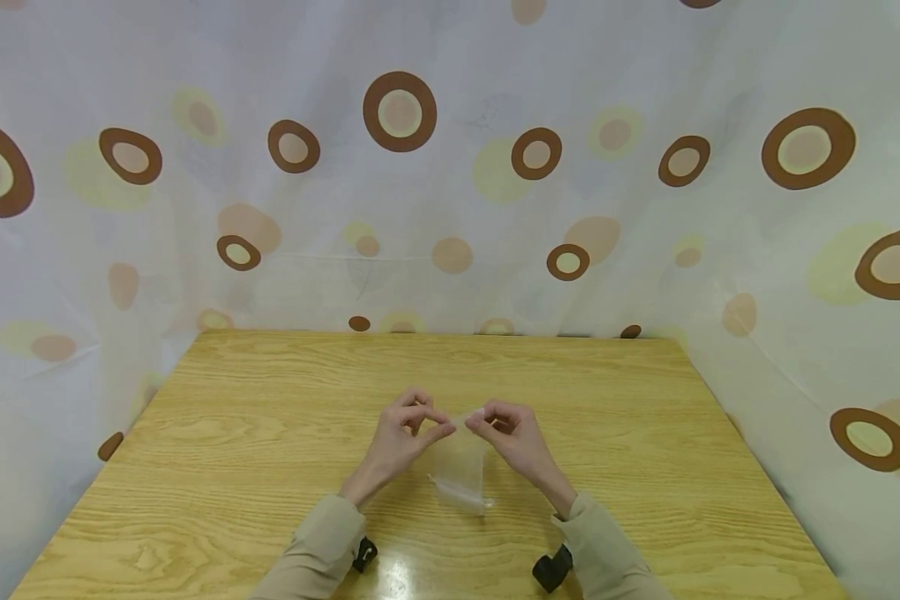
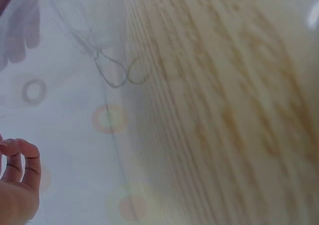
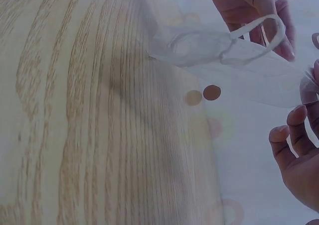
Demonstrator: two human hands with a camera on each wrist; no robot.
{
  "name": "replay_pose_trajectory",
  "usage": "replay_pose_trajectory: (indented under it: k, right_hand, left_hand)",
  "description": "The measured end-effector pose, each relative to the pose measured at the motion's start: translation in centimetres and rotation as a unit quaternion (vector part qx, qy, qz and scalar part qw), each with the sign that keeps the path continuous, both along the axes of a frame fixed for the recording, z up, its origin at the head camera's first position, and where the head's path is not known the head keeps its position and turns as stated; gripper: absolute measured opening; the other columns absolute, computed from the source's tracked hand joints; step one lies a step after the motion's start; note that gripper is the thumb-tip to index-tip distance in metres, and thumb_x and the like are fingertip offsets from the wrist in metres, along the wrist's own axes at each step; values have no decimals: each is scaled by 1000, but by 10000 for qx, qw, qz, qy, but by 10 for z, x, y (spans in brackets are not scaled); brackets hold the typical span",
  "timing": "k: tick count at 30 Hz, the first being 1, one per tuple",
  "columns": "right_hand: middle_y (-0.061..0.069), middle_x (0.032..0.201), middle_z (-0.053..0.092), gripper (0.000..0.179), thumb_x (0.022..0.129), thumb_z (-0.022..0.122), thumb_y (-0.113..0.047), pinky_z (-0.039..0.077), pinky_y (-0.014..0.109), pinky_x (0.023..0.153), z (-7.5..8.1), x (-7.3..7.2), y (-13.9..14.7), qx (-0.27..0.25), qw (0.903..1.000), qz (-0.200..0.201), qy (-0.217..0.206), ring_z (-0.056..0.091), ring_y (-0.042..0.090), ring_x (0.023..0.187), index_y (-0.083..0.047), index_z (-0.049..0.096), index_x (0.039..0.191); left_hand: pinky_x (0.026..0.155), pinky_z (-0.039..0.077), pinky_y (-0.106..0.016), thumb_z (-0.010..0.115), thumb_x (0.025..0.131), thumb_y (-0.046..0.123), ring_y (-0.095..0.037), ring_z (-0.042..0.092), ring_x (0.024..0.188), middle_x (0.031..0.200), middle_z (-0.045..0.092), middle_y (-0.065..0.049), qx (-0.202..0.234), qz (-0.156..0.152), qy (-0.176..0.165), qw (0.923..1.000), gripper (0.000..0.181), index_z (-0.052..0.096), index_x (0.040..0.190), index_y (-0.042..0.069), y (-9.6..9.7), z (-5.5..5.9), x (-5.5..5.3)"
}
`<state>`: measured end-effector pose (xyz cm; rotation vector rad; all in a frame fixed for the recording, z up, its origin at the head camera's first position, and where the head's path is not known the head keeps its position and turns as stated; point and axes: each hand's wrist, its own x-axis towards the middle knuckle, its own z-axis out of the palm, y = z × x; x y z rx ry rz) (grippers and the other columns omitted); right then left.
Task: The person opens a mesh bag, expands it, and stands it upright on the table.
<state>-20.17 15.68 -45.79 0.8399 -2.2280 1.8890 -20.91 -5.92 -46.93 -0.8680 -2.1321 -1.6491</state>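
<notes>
A small, sheer white drawstring pouch (image 1: 459,475) hangs between the two hands, over the table. My left hand (image 1: 401,433) pinches its upper edge between thumb and index finger. On the other side, my right hand (image 1: 516,435) pinches the same edge near its corner, the fingertips of both hands close together. The cord end hangs lowest, and a thin cord loop (image 2: 112,73) dangles from it in the left wrist view. A wider pale loop (image 3: 276,33) sticks out from the pouch in the right wrist view, overlapping the left fingers.
Below the hands lies a wood-grain table (image 1: 270,392). A white curtain (image 1: 450,208) with brown, peach and yellow circles stands behind it and along both sides. Black wrist straps (image 1: 552,569) show beneath the beige sleeves (image 1: 311,546).
</notes>
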Motion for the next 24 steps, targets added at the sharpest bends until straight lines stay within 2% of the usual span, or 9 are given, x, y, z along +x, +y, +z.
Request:
replay_pose_trajectory:
  k: [3, 9, 12, 17, 20, 24]
  right_hand:
    - [15, 89, 70, 17, 99, 61, -3, 57, 30, 72, 0, 0, 0, 10, 10000, 10, 16, 66, 16, 81, 12, 66, 92]
    - [-4, 90, 69, 21, 101, 59, -5, 56, 32, 70, 2, 1, 0, -21, 10000, 36, -22, 65, 17, 80, 13, 66, 94]
    - [-5, 88, 68, 21, 101, 58, -5, 51, 31, 64, 2, 1, 0, -97, 9999, 114, -39, 58, 14, 72, 14, 66, 95]
    - [7, 86, 67, 17, 101, 56, -1, 41, 36, 57, 0, 0, 0, -237, 9994, 260, -40, 44, 12, 63, 12, 66, 97]
    - [9, 88, 67, 15, 101, 57, 0, 42, 33, 57, 0, 0, -1, -199, 9996, 206, -65, 47, 11, 65, 10, 67, 97]
    - [-3, 87, 67, 13, 99, 61, -2, 48, 25, 62, 2, 1, -3, -29, 9999, -118, -104, 57, 9, 73, 8, 68, 96]
  left_hand:
    - [59, 40, -19, 77, 85, 0, -14, 44, 63, 86, 62, -11, -19, 23, -57, 10000, 3, 78, 88, 1, -1, 0, 0]
    - [68, 53, -23, 74, 91, 9, -6, 62, 81, 92, 75, -10, -175, 148, -474, 9986, 8, 80, 94, 6, -3, 1, 1]
    - [72, 56, -25, 73, 92, 11, -12, 67, 84, 95, 77, -11, -248, 186, -490, 9983, 10, 80, 97, 6, -3, 1, 1]
    - [76, 58, -26, 71, 94, 13, -21, 72, 85, 95, 78, -11, -257, 201, -531, 9981, 11, 78, 99, 6, -4, 1, 1]
    - [76, 57, -26, 71, 95, 15, -20, 72, 85, 95, 78, -10, -213, 272, -667, 9972, 12, 78, 99, 6, -4, 2, 1]
    - [74, 57, -26, 72, 94, 16, -15, 67, 82, 94, 77, -9, -192, 407, -660, 9968, 10, 77, 98, 8, -3, 3, 2]
